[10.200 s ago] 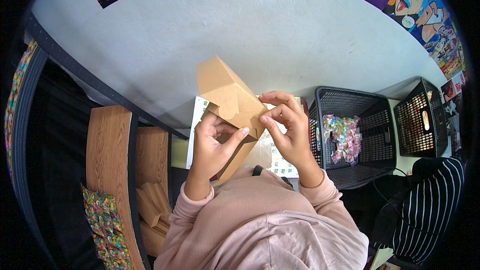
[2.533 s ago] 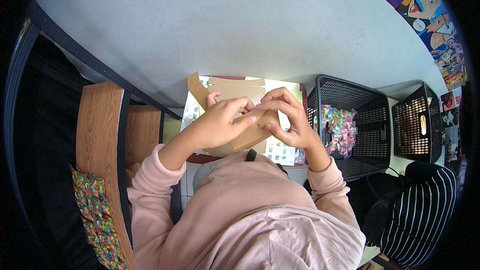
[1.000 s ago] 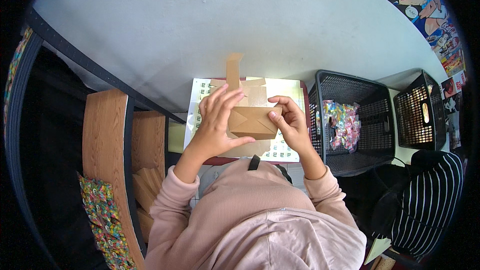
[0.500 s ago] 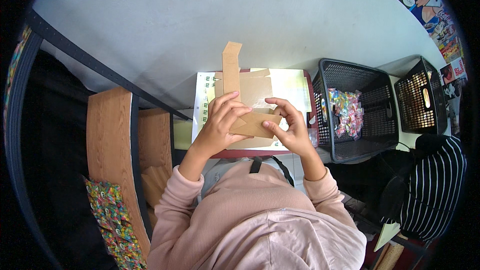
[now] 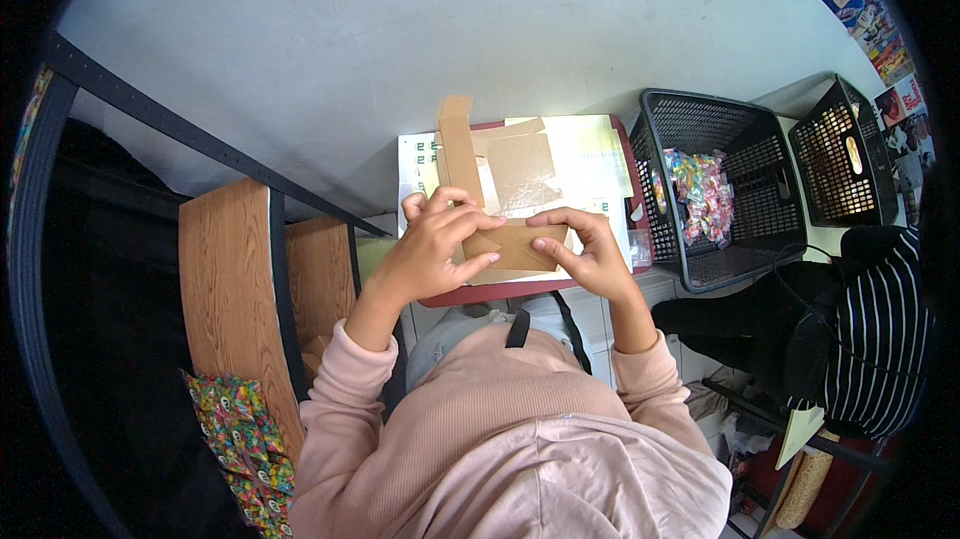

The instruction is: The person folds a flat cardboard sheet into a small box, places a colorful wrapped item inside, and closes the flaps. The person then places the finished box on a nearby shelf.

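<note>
A brown cardboard box (image 5: 516, 247), partly folded, lies over the papers on a small table. Its near wall stands up between my hands, while a long side flap sticks up at the left and the far panels lie spread. My left hand (image 5: 437, 244) grips the near wall's left corner between thumb and fingers. At the right corner, my right hand (image 5: 588, 251) pinches the same wall, thumb on the near face and index finger along the top edge. Some clear, shiny plastic shows on the box's inner panel.
Right of the table (image 5: 490, 292) stands a black plastic basket (image 5: 768, 216) holding colourful small wrapped packets (image 5: 702, 194). Another black basket (image 5: 845, 164) is beyond it. Wooden shelves (image 5: 228, 274) and a dark metal frame are at the left; a person in striped clothing (image 5: 878, 339) is at the right.
The near flaps have been folded in, and the near wall now sits upright and straighter. My right hand's fingers have closed onto its corner. The view has shifted slightly.
</note>
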The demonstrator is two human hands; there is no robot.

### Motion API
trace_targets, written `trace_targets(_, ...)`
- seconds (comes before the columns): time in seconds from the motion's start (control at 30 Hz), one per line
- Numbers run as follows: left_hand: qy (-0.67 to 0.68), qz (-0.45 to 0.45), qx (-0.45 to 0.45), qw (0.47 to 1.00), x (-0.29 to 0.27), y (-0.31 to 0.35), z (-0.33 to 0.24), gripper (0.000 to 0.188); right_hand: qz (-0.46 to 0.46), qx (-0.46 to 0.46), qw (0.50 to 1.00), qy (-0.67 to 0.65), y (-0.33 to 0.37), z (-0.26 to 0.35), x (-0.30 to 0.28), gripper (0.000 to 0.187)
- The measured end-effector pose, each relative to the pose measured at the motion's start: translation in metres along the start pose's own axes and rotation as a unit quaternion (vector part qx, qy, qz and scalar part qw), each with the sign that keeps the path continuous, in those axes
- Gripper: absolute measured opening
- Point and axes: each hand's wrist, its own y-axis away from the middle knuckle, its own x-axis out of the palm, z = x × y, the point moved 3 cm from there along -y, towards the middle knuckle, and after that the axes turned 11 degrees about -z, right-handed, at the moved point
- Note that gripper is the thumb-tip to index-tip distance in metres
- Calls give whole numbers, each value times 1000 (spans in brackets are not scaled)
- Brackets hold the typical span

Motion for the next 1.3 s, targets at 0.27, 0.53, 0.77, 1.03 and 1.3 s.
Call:
trace_targets(0.27, -9, -2, -13, 1000, 10, -14, -2, 34, -36, -39, 997, 53, -2, 6, -10, 18)
trace_targets(0.53, 202, -294, -227, 906, 82, 28, -11, 66, -123, -302, 914, 241, -1, 5, -6, 24)
trace_targets(0.77, 549, -316, -422, 649, 134, 43, -5, 64, -52, -355, 892, 276, 31, -29, 20, 29)
trace_targets(1.03, 576, -278, -482, 598, 128, 67, 13, 65, -116, -266, 936, 198, 8, -6, -57, 37)
trace_targets(1.3, 568, -130, -476, 659, 122, 68, -11, 71, -136, 76, 985, -73, -17, -76, -114, 37)
